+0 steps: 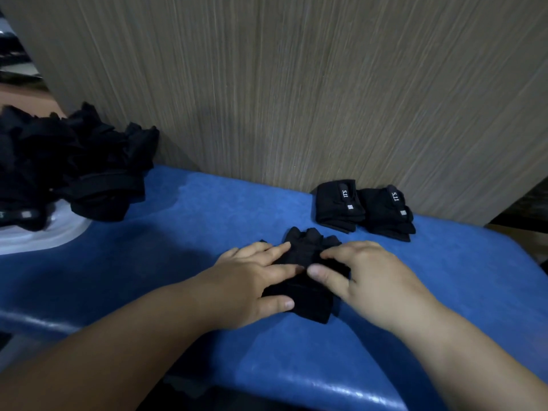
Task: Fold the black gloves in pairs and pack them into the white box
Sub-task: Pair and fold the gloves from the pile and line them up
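Observation:
A pair of black gloves (305,250) lies flat on the blue padded surface (207,221), fingers pointing away from me. My left hand (252,280) presses on its left side with straight fingers, thumb at the lower edge. My right hand (370,277) presses on its right side, thumb and fingers resting on the fabric. Two folded glove pairs (338,206) (388,215) with white lettering sit side by side at the back right against the wall. A heap of loose black gloves (74,167) lies at the left on a white container (44,235).
A wood-grain wall panel (296,84) rises directly behind the blue surface. The surface's glossy front edge (326,387) runs along the bottom. Dark space shows beyond the right edge.

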The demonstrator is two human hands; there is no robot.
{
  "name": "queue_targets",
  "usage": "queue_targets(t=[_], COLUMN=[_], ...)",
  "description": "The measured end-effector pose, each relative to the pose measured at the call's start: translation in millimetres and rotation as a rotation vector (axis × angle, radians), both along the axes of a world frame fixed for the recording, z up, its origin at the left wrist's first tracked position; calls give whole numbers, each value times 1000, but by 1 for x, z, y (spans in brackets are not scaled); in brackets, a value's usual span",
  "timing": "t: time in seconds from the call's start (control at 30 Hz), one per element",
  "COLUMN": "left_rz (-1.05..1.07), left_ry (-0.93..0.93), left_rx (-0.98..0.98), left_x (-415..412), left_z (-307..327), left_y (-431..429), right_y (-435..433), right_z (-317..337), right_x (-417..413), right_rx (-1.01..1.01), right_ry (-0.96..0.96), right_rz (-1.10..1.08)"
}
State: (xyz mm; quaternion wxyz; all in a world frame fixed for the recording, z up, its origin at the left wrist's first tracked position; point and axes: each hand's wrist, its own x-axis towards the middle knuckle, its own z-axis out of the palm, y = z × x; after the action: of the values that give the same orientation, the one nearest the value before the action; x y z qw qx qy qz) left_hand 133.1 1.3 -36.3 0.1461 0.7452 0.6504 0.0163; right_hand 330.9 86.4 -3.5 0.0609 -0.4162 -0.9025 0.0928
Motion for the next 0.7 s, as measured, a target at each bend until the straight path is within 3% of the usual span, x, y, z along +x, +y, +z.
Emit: queue_targets(t=[0.13,0.3,0.4,0.57,0.7], left_rz=[0,15,79,201,109], left_ry=[-6,-37,-117,-257,-277], left_rx=[-22,-11,134,496,362], left_x=[0,0,2,3,4], left_z=[0,4,6,-2,-9], left_y=[0,-3,-3,8,12], right_y=[2,6,11,14,14], right_z=[-16,-24,-24,-25,-24], right_x=[-7,-9,-6,-8,-5], right_rx=[174,-23,-75,-133,-103], right_ry=[153,60,-2,78,222], right_rz=[64,179,205,298,255])
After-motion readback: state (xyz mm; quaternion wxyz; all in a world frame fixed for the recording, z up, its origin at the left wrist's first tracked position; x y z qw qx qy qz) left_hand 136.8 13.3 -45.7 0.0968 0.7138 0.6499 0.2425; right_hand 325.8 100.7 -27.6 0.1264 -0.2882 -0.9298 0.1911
